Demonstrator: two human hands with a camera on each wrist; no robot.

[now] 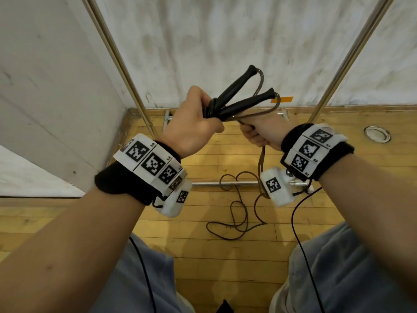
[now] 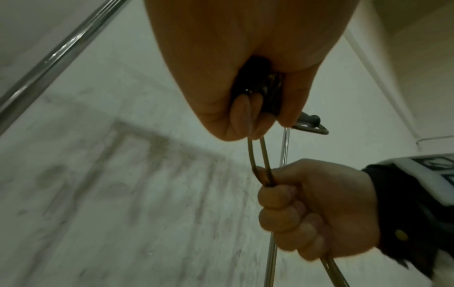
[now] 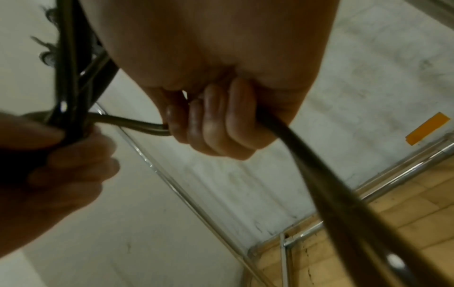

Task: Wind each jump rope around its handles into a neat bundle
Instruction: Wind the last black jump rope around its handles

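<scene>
My left hand (image 1: 196, 123) grips the lower ends of two black jump-rope handles (image 1: 239, 96), which fan apart upward in a V. The brown rope (image 1: 261, 86) leaves each handle top and loops back down. My right hand (image 1: 259, 134) is curled round a doubled stretch of that rope just right of the left hand. In the left wrist view two strands of rope (image 2: 260, 161) run from the left fist (image 2: 228, 97) down into the right fist (image 2: 314, 209). The right wrist view shows the fingers (image 3: 216, 120) wrapped on the rope (image 3: 319, 170). The slack rope (image 1: 237, 211) lies coiled on the floor.
I stand on a wooden floor (image 1: 203, 256) in a corner of white walls (image 1: 225, 41). Slanting chrome poles (image 1: 117, 57) (image 1: 352, 55) rise left and right, with a chrome bar (image 1: 225, 183) low across the floor. A round metal floor fitting (image 1: 377, 133) sits right. Orange tape (image 1: 282, 99) marks the wall.
</scene>
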